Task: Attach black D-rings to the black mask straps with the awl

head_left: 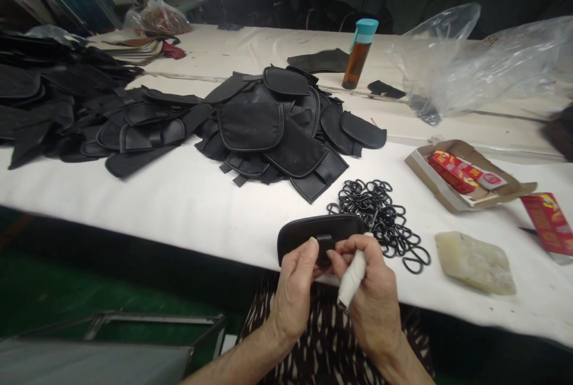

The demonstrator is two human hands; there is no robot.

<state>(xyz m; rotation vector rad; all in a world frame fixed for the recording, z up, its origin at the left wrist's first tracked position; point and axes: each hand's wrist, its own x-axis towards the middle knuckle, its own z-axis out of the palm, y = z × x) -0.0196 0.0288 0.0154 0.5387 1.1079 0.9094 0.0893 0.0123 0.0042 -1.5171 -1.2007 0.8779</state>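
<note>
A black leather piece (295, 233) with a rounded, stitched edge and a short strap (324, 239) is held up at the table's front edge. My left hand (293, 289) is closed on its lower edge, thumb beside the strap. My right hand (373, 289) is closed around the white, wrapped handle (351, 280) of an awl-like tool, whose thin metal shaft points away from me. Its thumb and forefinger also pinch near the strap; what lies between them is hidden. Just behind the right hand lies a pile of black metal D-rings (373, 203).
Similar black leather pieces (250, 125) are heaped across the middle and left. On the right are a yellowish block (477, 262), an open cardboard box (432, 185) with red packets, and a red card (548, 224). Behind stand a bottle (358, 57) and clear plastic bags (492, 65).
</note>
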